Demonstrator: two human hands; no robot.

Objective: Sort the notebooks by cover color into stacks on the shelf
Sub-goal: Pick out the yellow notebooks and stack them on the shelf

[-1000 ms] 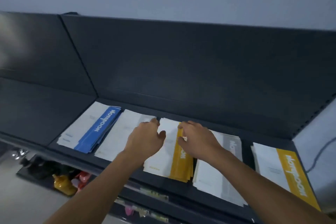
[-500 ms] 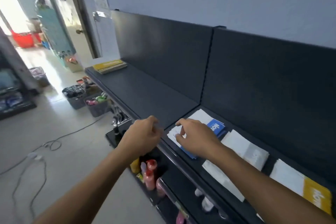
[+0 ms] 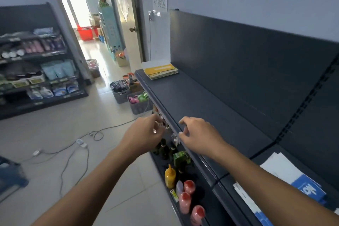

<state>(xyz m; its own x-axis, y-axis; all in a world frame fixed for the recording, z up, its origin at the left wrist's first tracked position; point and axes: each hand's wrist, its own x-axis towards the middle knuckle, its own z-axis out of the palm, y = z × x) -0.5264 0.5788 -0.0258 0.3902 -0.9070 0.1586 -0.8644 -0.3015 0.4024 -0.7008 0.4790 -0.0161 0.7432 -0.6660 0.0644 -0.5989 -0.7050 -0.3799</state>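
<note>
Blue-and-white notebooks [image 3: 286, 172] lie near right on the dark shelf [image 3: 211, 101], partly under the right forearm. Both arms reach forward: the left hand [image 3: 145, 134] hangs over the tiled floor [image 3: 55, 130], the right hand [image 3: 200, 136] over the shelf's front edge, each with fingers loosely curled, holding nothing. One yellow stack [image 3: 161, 71] sits at the far end.

The left hand [image 3: 145, 134] curls its fingers out of sight (blurred too); the right forearm [image 3: 266, 174] covers some blue notebooks [image 3: 308, 188].
</note>
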